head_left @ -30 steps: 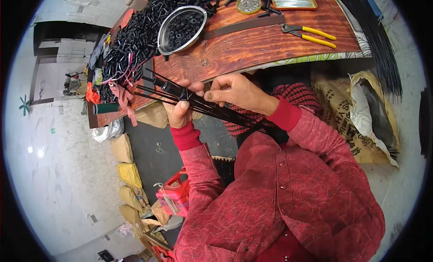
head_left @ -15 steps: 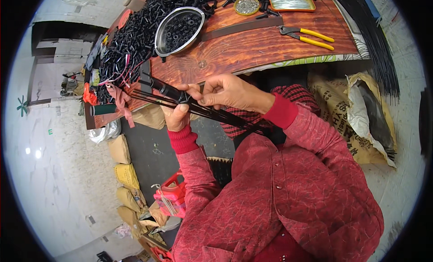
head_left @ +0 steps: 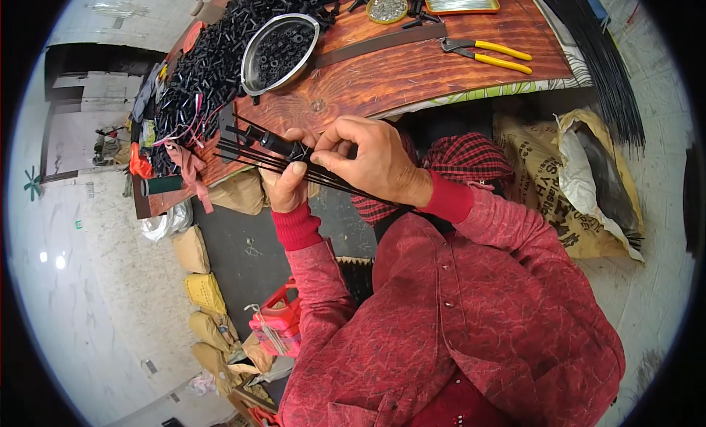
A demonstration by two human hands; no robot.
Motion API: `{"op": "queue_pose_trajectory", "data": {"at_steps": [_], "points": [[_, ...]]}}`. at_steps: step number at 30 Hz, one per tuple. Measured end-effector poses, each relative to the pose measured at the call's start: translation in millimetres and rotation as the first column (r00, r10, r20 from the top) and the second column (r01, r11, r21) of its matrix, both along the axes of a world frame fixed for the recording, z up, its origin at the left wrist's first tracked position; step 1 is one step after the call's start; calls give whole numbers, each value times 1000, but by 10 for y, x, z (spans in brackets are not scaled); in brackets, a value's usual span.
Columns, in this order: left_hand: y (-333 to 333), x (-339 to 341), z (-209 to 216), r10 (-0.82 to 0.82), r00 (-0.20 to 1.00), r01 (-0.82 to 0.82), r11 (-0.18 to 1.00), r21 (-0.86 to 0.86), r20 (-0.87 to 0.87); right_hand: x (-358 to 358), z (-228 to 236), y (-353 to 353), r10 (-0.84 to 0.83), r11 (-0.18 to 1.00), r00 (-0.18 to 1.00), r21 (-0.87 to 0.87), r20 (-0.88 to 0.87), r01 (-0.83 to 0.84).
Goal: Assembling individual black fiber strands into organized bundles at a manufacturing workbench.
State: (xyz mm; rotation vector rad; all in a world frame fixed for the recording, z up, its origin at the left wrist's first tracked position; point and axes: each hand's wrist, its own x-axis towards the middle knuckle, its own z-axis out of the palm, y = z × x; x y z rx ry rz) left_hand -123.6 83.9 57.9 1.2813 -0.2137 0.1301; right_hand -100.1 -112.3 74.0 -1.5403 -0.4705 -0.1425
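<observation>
My left hand (head_left: 289,183) is wrapped round a bundle of thin black rods (head_left: 250,156), its thumb lying on top. The bundle slants across my front, from the table's near edge down toward my lap. A black tube-like fitting (head_left: 273,141) sits along the upper side of the rods, between the fingers of my left hand. My right hand (head_left: 376,158) is closed beside that fitting, thumb and forefinger pinched against the bundle. Whatever small thing may be in this pinch is hidden by the fingers.
On the wooden table (head_left: 368,81) lie a heap of black plastic parts (head_left: 193,96), a metal bowl (head_left: 245,63) of small black pieces, yellow-handled pliers (head_left: 504,55), and a yellow tray (head_left: 461,10) of thin wires. Long black rods (head_left: 599,74) hang off the right side, above an open sack (head_left: 537,184).
My right hand has turned, so more of its back shows and its fingers are more curled. My left hand keeps its hold on the rods. The whole view has shifted slightly.
</observation>
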Motion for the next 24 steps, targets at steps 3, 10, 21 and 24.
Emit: {"op": "queue_pose_trajectory", "data": {"at_steps": [3,10,21,24], "points": [[30,2,-18,0,1000,0,1000,9,0,36,-29,4,89,994,992,73,-88,-82],[-21,10,-11,46,998,-47,999,-22,-38,151,-23,-49,202,979,979,43,-30,-200],[-84,-28,3,32,999,-33,997,-63,-22,70,21,-59,2,999,954,-35,300,9],[-122,-30,53,17,1000,-19,996,-84,-24,75,39,-73,-4,999,948,-30,318,14]]}}
